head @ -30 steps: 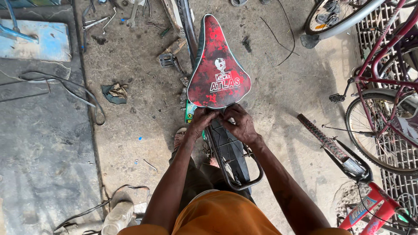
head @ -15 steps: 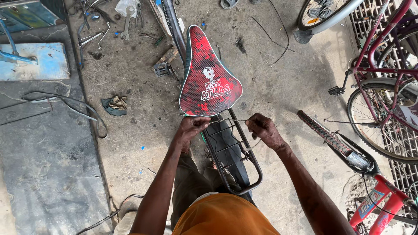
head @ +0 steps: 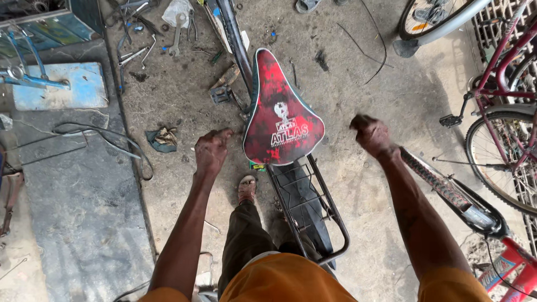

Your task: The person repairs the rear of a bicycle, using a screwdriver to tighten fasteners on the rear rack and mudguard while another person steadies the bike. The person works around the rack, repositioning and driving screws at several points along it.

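The red-and-black padded bicycle saddle (head: 282, 114), nose pointing away, lies between the grips: fisted, apparently empty left hand (head: 211, 150) just beside it, clenched right hand (head: 370, 134) farther off.

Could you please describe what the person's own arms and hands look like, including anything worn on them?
Both arms are bare from the hands up, with short orange sleeves at the picture's lower edge. The left hand and right hand wear no gloves; both look grimy. No watch, band or ring is visible.
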A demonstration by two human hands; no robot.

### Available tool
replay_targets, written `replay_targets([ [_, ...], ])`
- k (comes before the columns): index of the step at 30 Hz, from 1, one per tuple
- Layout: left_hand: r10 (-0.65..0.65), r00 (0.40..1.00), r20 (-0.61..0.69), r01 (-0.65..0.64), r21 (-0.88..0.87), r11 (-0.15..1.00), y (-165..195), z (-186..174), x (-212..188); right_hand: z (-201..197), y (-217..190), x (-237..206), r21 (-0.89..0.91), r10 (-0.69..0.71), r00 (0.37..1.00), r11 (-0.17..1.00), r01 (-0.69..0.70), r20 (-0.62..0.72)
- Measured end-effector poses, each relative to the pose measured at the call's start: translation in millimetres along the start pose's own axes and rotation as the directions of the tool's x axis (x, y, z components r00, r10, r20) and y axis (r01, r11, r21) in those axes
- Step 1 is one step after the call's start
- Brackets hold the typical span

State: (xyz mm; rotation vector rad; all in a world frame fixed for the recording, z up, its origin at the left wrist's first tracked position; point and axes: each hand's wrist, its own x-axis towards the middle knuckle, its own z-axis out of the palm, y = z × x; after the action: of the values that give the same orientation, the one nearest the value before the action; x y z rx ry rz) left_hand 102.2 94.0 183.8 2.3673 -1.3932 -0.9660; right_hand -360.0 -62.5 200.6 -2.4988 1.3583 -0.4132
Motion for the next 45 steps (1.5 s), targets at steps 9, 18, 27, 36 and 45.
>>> replay_targets([
  [9,0.503,0.864,0.023,-0.490,-0.192,0.850,-35,-5,10,22,-41,-57,0.224,0.199,0.978,0.958,-0.181,-0.062],
  [18,0.470,0.598,0.649,0.114,-0.649,0.752,16,95,-100,35,-242,-155,0.577,0.491,0.757,0.495,-0.650,0.431],
  [27,0.380,0.756,0.533,0.227,-0.758,0.611,17,116,-125,50,-328,-159,0.515,0.508,0.775,0.582,-0.630,0.375],
  [36,0.418,0.751,0.511,0.290,-0.824,0.486,-9,108,-134,23,-337,-161,0.784,0.736,0.599,0.154,-0.601,0.314],
  [45,0.522,0.754,0.399,0.124,-0.866,0.484,-27,79,-158,101,-338,-105,0.932,0.731,0.581,-0.317,-0.177,0.359],
])
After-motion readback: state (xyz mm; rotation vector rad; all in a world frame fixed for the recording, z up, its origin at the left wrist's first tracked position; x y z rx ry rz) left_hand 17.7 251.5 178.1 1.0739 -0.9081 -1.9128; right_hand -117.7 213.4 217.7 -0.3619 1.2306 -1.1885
